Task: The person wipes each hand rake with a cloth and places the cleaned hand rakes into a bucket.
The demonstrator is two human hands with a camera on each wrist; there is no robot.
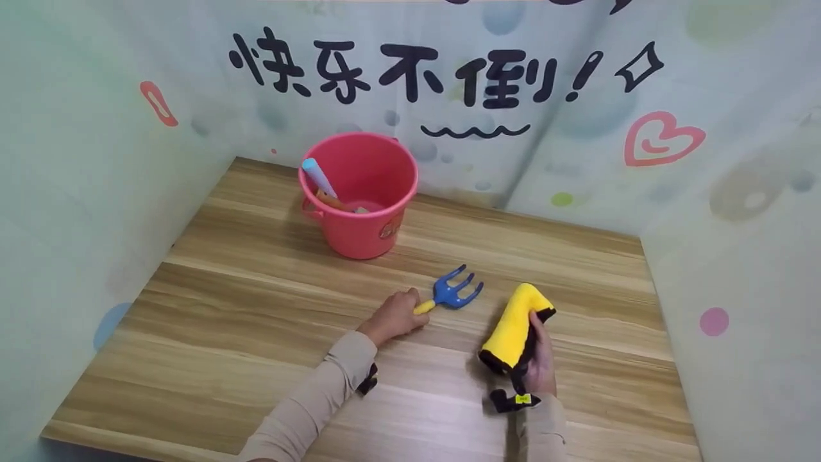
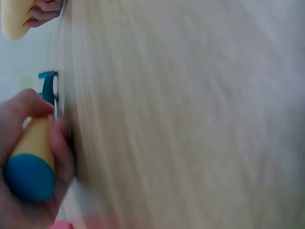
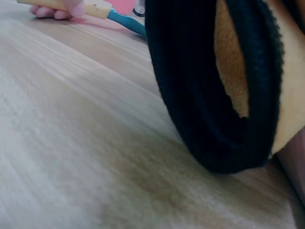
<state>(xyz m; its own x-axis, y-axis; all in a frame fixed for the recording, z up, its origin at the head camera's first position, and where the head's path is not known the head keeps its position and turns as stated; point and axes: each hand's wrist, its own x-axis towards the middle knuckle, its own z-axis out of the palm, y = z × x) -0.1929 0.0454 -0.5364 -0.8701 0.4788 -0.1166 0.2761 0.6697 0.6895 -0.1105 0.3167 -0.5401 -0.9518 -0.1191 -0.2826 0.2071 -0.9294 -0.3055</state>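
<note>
In the head view my left hand grips the yellow handle of a small blue garden fork, low over the table with its three tines pointing away to the right. The left wrist view shows the handle's blue end cap between thumb and fingers. My right hand holds a yellow cloth with black edging, rolled or folded into a tube. Up close in the right wrist view, the cloth's black-trimmed open end hides most of that hand.
A pink bucket stands toward the back of the wood-grain table. Inside it lean a tool with a light blue end and an orange-brown piece. Printed fabric walls rise around the table's back and sides.
</note>
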